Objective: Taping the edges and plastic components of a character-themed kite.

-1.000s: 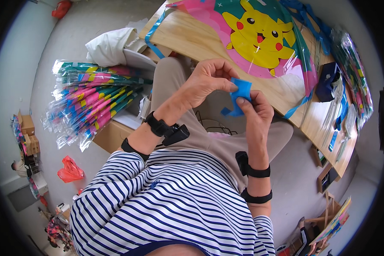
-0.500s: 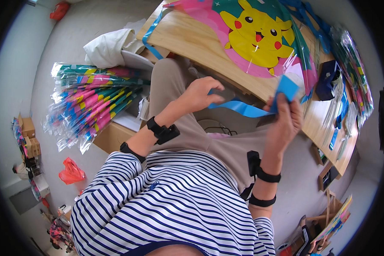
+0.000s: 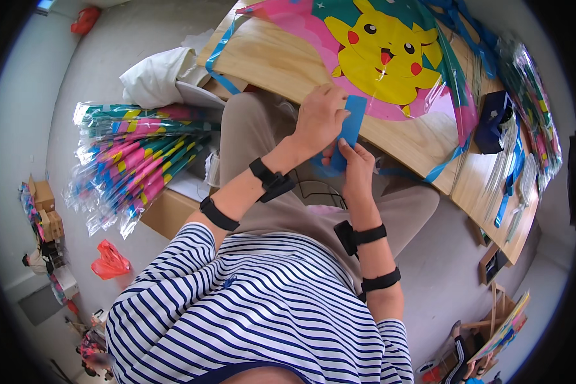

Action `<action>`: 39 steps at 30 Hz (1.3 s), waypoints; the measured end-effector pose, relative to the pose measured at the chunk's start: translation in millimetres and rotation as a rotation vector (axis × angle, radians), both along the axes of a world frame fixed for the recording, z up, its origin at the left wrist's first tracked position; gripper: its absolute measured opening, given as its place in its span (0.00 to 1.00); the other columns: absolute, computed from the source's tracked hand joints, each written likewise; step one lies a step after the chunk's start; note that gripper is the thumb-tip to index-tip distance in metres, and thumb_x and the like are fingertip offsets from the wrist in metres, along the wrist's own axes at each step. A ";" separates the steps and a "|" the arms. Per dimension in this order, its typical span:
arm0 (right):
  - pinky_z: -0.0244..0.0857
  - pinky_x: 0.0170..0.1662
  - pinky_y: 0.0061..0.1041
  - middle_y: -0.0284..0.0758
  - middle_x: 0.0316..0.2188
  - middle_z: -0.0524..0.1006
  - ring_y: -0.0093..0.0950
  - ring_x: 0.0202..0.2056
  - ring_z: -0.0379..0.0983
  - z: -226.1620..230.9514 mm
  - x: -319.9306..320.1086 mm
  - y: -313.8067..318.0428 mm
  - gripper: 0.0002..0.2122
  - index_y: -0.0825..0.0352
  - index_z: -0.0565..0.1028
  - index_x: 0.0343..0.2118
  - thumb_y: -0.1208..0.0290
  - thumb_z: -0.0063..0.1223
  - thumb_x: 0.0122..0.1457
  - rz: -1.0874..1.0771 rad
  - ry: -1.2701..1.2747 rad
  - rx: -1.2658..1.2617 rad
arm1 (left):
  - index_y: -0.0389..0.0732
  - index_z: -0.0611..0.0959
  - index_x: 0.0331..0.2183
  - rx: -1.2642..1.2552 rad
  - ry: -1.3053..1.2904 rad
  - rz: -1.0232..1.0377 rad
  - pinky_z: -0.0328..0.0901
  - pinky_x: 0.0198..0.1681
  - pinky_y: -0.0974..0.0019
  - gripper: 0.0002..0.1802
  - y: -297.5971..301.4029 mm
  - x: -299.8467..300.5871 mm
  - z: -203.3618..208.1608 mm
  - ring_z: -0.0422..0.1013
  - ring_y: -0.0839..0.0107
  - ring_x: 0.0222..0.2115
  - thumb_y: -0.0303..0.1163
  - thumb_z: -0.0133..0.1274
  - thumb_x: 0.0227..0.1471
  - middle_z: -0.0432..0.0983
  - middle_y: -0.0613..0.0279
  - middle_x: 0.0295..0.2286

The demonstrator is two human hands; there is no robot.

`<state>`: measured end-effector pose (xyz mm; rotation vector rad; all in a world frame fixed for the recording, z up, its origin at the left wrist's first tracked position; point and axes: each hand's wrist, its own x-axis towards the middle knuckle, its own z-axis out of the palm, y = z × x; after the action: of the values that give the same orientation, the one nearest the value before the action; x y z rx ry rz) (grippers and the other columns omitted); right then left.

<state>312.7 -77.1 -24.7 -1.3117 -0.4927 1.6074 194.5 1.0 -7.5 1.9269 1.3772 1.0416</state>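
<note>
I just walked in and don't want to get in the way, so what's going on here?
Someone in a striped shirt is handling a blue strip. The right hand pinches it, thumb in front; the left hand is at its upper end, though its grip is unclear. A printed cartoon sheet lies spread on the wooden table; a colourful wrapped bundle lies to the left.

light: bright, diffuse | glare: wrapped bundle [image 3: 137,160] | fisheye: edges bowed, rim black
</note>
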 end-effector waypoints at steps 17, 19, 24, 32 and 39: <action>0.67 0.26 0.17 0.35 0.29 0.79 0.21 0.26 0.76 -29.5 -5.0 13.8 0.06 0.74 0.75 0.36 0.77 0.50 0.60 -0.138 0.182 -0.158 | 0.32 0.75 0.47 0.236 0.328 0.068 0.55 0.59 0.50 0.25 -8.3 -8.6 -4.8 0.64 0.50 0.52 0.29 0.56 0.45 0.70 0.47 0.48; 0.66 0.24 0.18 0.36 0.28 0.79 0.22 0.24 0.75 -33.4 -5.5 11.6 0.06 0.73 0.75 0.34 0.76 0.51 0.60 -0.157 0.208 -0.149 | 0.32 0.75 0.47 0.239 0.313 0.021 0.55 0.59 0.49 0.25 -10.6 -7.9 4.4 0.64 0.50 0.53 0.29 0.56 0.45 0.70 0.47 0.49; 0.70 0.31 0.23 0.36 0.35 0.78 0.26 0.32 0.76 -56.7 -9.6 11.2 0.08 0.71 0.74 0.38 0.72 0.50 0.62 -0.249 0.247 -0.154 | 0.31 0.75 0.47 0.200 0.347 -0.232 0.54 0.60 0.48 0.22 -22.0 6.5 -8.4 0.63 0.50 0.54 0.30 0.54 0.49 0.69 0.46 0.51; 0.66 0.24 0.18 0.32 0.30 0.78 0.21 0.26 0.75 -43.5 -18.5 16.2 0.11 0.68 0.74 0.36 0.64 0.50 0.64 -0.402 0.266 -0.252 | 0.30 0.75 0.47 0.155 0.365 -0.286 0.51 0.62 0.49 0.23 -18.9 14.6 -26.6 0.60 0.52 0.57 0.34 0.52 0.53 0.67 0.47 0.53; 0.73 0.44 0.29 0.37 0.44 0.75 0.30 0.43 0.75 -45.3 -12.4 14.3 0.14 0.69 0.70 0.48 0.65 0.42 0.67 -0.292 0.215 -0.237 | 0.29 0.75 0.47 0.203 0.370 -0.276 0.51 0.62 0.48 0.27 -18.2 18.6 -31.2 0.61 0.51 0.56 0.38 0.55 0.49 0.68 0.45 0.51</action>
<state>300.3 -62.8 -70.0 -1.2958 0.0233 1.5673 213.2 -17.2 -38.7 2.4732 1.1747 0.7394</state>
